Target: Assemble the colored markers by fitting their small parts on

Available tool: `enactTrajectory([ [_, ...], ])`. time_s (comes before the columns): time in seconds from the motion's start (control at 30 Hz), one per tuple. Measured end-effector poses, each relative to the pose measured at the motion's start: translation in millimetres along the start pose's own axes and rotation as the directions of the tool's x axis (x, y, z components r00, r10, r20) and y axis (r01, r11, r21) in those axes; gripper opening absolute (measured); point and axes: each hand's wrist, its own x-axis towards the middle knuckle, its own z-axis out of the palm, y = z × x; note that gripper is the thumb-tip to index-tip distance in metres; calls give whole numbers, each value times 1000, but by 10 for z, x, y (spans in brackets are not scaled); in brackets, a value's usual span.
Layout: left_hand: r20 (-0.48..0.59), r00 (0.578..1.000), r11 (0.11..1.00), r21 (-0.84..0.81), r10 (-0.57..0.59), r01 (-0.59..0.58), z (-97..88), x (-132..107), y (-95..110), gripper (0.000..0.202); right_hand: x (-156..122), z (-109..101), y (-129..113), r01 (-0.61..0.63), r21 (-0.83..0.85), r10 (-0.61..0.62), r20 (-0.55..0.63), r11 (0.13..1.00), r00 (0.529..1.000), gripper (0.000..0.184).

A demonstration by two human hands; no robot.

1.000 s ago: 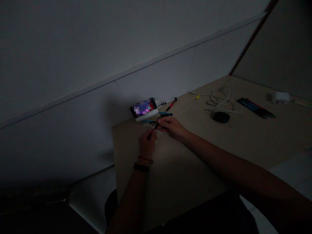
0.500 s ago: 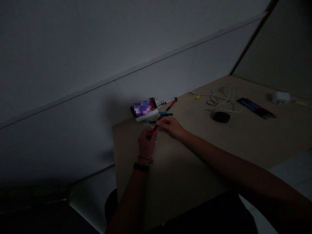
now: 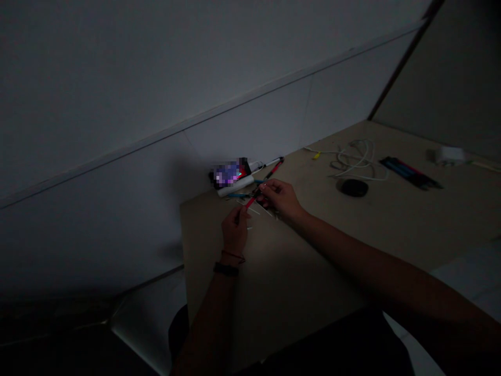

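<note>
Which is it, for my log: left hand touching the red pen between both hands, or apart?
Touching: the head view shows the left hand pinching the red pen by one end.

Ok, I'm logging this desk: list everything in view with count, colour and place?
Flat desk: one, beige, centre to right
Flat walls: two, grey, behind desk
Hard floor: one, pale, lower right
Rectangular lit phone: one, black, against wall
Rounded bar: one, white, before phone
Slim loose pens: several, red-black, white-black, blue, near phone
Thin sticks: several, white, desk's left end
Looped cable: count unclear, white, far side
Small tag: one, yellow, by cable
Rounded mouse: one, black, near cable
Flat bundle: one, black-blue-red, right of mouse
Boxy adapter: one, white, far right
Slim held pen: one, red-black, mid-view
Wrist bands: two, black and reddish, left wrist
Bare left hand, bare right hand: two, on held pen
</note>
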Motion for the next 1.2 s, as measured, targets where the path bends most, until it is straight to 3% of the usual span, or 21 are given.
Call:
enactTrajectory([
  [0.2,-21,1000,1000,-27,-8,8,-3,9,-16,32,-4,-13,-29,4,44,0,-72,999,997,55],
  [0.5,-70,997,996,-88,-25,19,8,21,-53,30,-4,-11,-15,-34,77,40,-72,996,997,50],
  [0.7,51,995,987,-131,-82,88,16,9,-50,48,7,-46,-41,-11,94,16,-58,996,998,51],
  [0.8,65,996,993,-102,-58,64,9,3,-52,57,10,-48,-64,12,124,-2,-79,992,997,52],
  [0.93,47,999,997,-79,-16,19,0,2,-42,53,14,-50,-70,1,118,8,-76,993,997,53],
  [1.2,17,997,991,-114,-75,77,3,8,-59,37,32,-62,-61,-8,121,16,-69,993,997,50],
])
